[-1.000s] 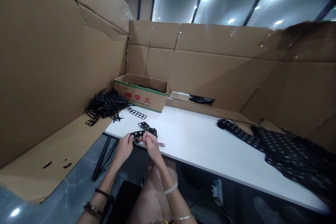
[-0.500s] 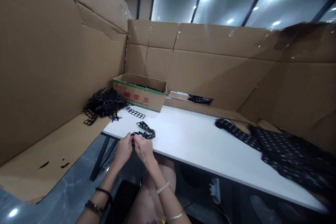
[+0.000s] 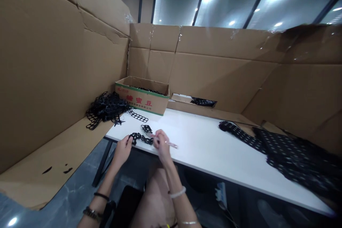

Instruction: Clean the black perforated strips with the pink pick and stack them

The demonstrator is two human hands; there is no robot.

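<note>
From the head view, I have the left hand (image 3: 124, 149) pinching the near end of the black strip (image 3: 135, 136) at the front edge of the table (image 3: 192, 135). The right hand (image 3: 161, 144) is closed round a pink tool (image 3: 173, 145), its tip over the strip; whether those fingers also touch the strip, I can't tell. The strip curls across the tabletop between both hands, in front of the box (image 3: 141, 101) and the pile (image 3: 107, 107). I judge the step in hand to be working the tool along the strip. The next move calls for a steady left pinch and exact tip placement.
</note>
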